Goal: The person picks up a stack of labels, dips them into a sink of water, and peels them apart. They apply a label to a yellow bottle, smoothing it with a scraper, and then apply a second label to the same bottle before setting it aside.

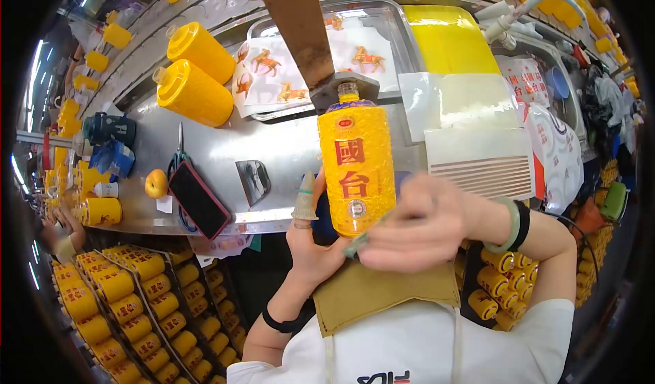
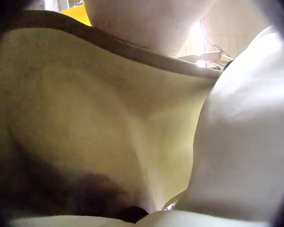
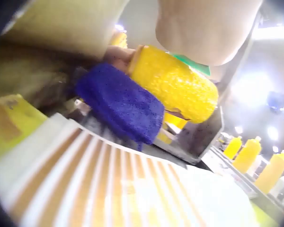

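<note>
A yellow textured bottle (image 1: 355,165) with red characters stands out over the bench edge, its clear neck against the dark bracket of a brown post (image 1: 293,29). My left hand (image 1: 310,240) grips the bottle's lower left side. A ribbed finger cover with a green band sits on one finger. My right hand (image 1: 419,227), blurred, is at the bottle's lower right and pinches a small green strip (image 1: 353,245). In the right wrist view that strip (image 3: 194,65) lies along the yellow bottle (image 3: 175,85). The left wrist view shows mostly the apron (image 2: 99,118).
A blue cloth-covered pad (image 3: 123,104) is beside the bottle. Striped sheets (image 1: 477,162) lie at right, horse-print sheets (image 1: 273,70) behind. Further left are yellow bottles (image 1: 194,94), scissors (image 1: 180,145), a phone (image 1: 198,200) and a fruit (image 1: 156,184). Racked bottles (image 1: 129,309) stand below the bench.
</note>
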Motion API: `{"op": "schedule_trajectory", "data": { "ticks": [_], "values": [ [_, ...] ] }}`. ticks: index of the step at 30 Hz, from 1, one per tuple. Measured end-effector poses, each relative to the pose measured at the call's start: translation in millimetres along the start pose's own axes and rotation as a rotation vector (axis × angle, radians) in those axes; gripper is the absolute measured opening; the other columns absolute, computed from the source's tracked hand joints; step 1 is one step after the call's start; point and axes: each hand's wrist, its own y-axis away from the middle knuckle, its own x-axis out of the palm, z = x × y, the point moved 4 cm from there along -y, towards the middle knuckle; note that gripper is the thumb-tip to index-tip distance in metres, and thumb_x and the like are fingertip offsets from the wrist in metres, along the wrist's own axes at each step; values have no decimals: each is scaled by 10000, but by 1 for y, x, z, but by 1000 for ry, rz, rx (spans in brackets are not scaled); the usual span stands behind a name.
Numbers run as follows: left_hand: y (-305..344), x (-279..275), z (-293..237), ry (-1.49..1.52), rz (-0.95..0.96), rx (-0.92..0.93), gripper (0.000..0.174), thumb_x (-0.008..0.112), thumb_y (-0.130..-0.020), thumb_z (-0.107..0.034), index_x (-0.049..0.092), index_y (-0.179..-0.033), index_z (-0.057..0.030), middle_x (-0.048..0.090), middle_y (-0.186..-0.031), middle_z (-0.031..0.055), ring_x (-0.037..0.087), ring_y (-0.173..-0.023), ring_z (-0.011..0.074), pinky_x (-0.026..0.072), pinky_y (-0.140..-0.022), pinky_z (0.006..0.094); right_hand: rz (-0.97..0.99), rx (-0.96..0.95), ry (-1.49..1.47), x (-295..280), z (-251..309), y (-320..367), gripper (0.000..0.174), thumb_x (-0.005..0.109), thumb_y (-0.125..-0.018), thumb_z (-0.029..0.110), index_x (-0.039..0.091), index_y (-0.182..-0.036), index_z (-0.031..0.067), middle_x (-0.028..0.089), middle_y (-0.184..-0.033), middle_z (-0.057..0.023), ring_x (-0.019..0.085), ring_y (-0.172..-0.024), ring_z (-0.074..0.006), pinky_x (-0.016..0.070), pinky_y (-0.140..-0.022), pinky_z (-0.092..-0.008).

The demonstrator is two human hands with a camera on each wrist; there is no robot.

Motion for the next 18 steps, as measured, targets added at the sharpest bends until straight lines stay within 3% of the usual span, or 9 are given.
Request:
{"op": "schedule_trajectory", "data": {
  "ticks": [3, 4, 7, 9, 11, 14, 16, 18],
  "values": [
    [0, -1, -4, -49, 28, 51, 980, 865, -743, -40, 296, -1536, 48, 527, -1436, 183, 515, -1328, 248, 387, -1128, 386, -28, 356, 273, 1, -50, -17, 212, 707, -832, 187, 708, -1032, 119, 676, -1056, -9, 596, -813, -210, 473, -746, -362],
    [0, -1, -5, -50, 25, 54, 980, 865, -743, -40, 296, -1536, 48, 527, -1436, 183, 515, -1328, 248, 387, -1128, 386, -155, 322, 279, -7, -70, -26, 209, 723, -805, 195, 705, -995, 109, 680, -1057, -5, 595, -809, -218, 467, -762, -367],
    [-1, 1, -8, -23, -7, 59, 973, 876, -738, -56, 317, -1528, 49, 528, -1433, 186, 514, -1329, 251, 385, -1127, 383, -128, 338, 489, -18, -83, -31, 248, 716, -776, 203, 710, -1011, 120, 678, -1058, 8, 593, -843, -216, 470, -782, -372],
    [0, 1, -12, 10, -33, 25, 936, 877, -736, -51, 357, -1507, 56, 531, -1428, 185, 522, -1321, 249, 396, -1117, 380, -1, 140, 551, -13, -61, -34, 287, 708, -746, 216, 714, -1023, 138, 666, -1039, 22, 587, -889, -206, 472, -795, -369],
    [1, 0, -17, -31, -19, 28, 953, 873, -735, -59, 338, -1515, 52, 528, -1443, 199, 535, -1321, 268, 394, -1122, 387, 36, 136, 353, 4, -35, -29, 294, 686, -744, 217, 714, -1031, 157, 646, -1024, 32, 575, -914, -197, 473, -816, -382],
    [0, 4, -13, -1, -23, 6, 954, 877, -726, -66, 345, -1509, 46, 526, -1457, 203, 551, -1309, 291, 399, -1120, 396, 122, -14, 50, 6, 9, -32, 315, 655, -732, 208, 691, -1038, 142, 614, -963, 23, 557, -808, -183, 479, -691, -292],
    [2, 4, -11, 66, -41, -23, 937, 883, -717, -65, 372, -1495, 43, 526, -1456, 194, 555, -1297, 294, 405, -1113, 399, 118, 132, 43, 8, 2, -34, 315, 650, -754, 196, 680, -1059, 122, 615, -913, 10, 556, -751, -194, 475, -672, -310],
    [-1, 2, -21, -45, -51, 76, 862, 886, -704, -54, 451, -1444, 29, 521, -1455, 189, 547, -1291, 306, 410, -1101, 405, 25, 271, 277, 2, -43, -31, 331, 756, -772, 134, 709, -1098, 97, 682, -944, -20, 557, -720, -198, 489, -662, -332]
  ]
}}
